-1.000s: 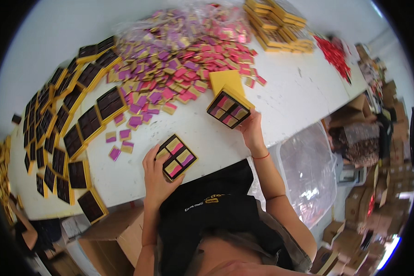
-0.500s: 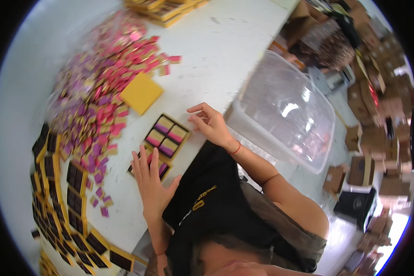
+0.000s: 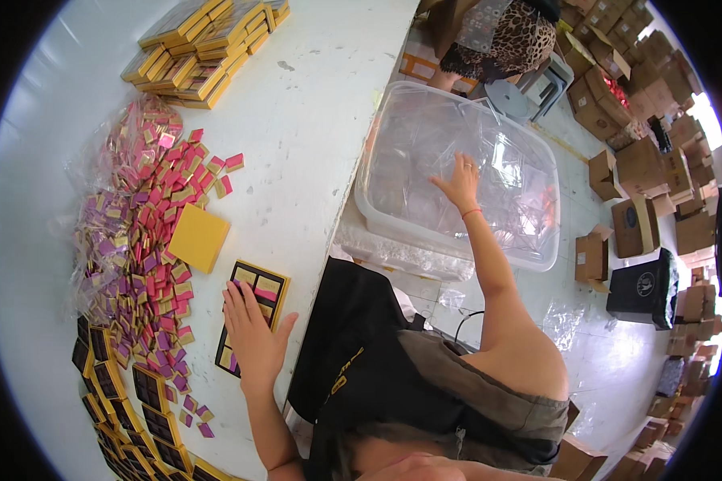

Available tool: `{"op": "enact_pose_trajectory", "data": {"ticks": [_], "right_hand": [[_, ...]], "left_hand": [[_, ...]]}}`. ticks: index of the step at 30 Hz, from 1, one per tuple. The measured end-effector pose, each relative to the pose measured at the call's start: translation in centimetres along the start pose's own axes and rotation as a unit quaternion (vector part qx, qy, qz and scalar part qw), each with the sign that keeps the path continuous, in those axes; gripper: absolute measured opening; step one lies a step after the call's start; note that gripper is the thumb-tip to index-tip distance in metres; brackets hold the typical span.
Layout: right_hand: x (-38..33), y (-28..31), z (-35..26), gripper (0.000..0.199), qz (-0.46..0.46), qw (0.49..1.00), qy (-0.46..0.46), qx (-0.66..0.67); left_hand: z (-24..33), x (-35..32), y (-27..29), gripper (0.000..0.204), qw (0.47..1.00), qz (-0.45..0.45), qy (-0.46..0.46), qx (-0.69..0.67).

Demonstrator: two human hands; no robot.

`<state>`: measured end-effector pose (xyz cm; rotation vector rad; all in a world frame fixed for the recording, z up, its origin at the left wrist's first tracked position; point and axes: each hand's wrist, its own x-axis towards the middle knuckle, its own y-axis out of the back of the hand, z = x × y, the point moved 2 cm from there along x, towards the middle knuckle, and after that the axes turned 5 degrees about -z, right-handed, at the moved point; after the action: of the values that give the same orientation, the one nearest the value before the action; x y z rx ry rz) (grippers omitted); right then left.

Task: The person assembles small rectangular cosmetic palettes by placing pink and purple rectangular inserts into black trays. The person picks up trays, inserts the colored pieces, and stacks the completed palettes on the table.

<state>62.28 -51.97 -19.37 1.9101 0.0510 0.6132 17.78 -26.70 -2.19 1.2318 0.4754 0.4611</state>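
My left hand (image 3: 253,341) lies with fingers outstretched across a shallow box (image 3: 283,295) on the white table. This box has a yellow rim and dark dividers, and small pink, purple and gold squares show in its compartments. The hand hides its middle. Over a translucent plastic tub (image 3: 363,188) to the right of the table, my right hand (image 3: 460,186) reaches with its fingers apart, seemingly holding nothing. Clear plastic pieces (image 3: 421,132) fill the tub. Just beyond the box sits a closed yellow box or lid (image 3: 200,238).
A heap of pink, purple and gold squares (image 3: 156,264) spills from a clear bag at left. Stacked yellow boxes (image 3: 208,48) stand at the far end. Dark-compartment trays (image 3: 152,389) line the near left. Another person in leopard print (image 3: 524,36) is beyond the tub; cardboard cartons (image 3: 642,172) lie right.
My right hand has moved from beside the box out to the right, over the tub. My left hand stays at the box. The view has turned to the right.
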Motion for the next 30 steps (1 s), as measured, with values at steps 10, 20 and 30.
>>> {"op": "enact_pose_trajectory", "data": {"ticks": [10,20,30], "right_hand": [[-0.4,-2.6,-1.3,0.034,-0.012,0.958,-0.035,0.283],[-7.3,10.3,-23.9,0.049,-0.199,0.744,-0.008,0.638],[-13.3,9.5,-35.4,0.048,-0.262,0.778,0.313,0.477]], "left_hand": [[-7.2,4.7,7.2,0.061,0.986,0.152,0.025,-0.063],[-4.2,-1.4,3.3,0.114,0.991,0.075,0.008,-0.110],[-4.8,-1.5,1.3,0.128,0.971,0.042,0.102,-0.214]]}}
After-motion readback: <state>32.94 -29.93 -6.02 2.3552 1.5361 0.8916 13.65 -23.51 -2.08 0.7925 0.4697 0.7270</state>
